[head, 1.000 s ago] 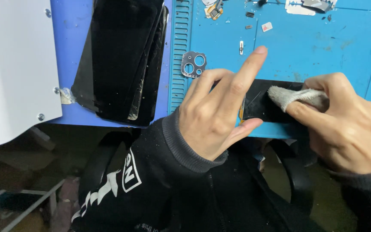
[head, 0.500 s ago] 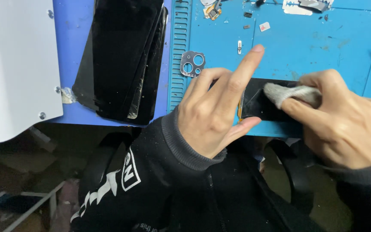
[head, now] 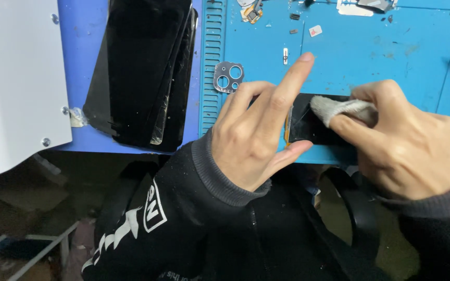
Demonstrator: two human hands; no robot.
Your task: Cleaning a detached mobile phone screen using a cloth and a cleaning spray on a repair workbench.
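Since the earlier frame, the right hand has slid its little grey cloth a bit to the left across the black phone part, and the left hand has hardly moved. The black phone part lies flat at the near edge of the blue mat, in the middle of the frame, on the desk. The left hand steadies it: the thumb presses the near left edge, the first finger sticks up straight, and the other fingers are curled. The right hand pinches the cloth between thumb and fingers and presses it down on the dark glass.

I think the step is wiping the glass clean. The next rub seems to need a firm hold with the left thumb so the part does not slip off the mat's edge.

At the upper left a stack of black glass panels lies beside a white machine. A small metal camera ring sits just above the left hand.
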